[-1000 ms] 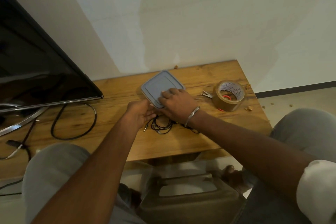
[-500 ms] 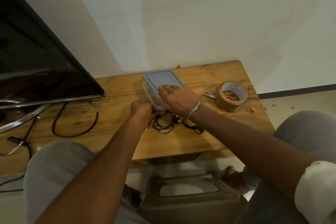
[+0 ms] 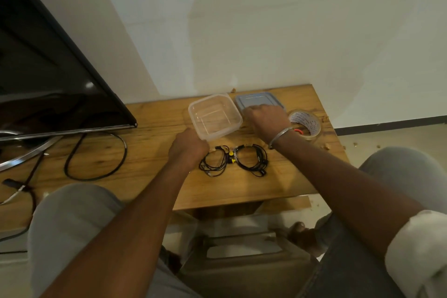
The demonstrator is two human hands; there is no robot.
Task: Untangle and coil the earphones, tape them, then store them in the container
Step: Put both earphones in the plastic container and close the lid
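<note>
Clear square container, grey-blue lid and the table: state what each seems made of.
Clear square container: likely thin plastic, glossy; the table's grain shows through it. Grey-blue lid: probably plastic too, opaque, matte, with a moulded raised rim. Table: wood or veneer, warm brown with visible grain lines.

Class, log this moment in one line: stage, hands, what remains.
stage: storing | container: open, empty | left hand: holds container | right hand: holds lid beside it | earphones: two coils on table, unstored
</note>
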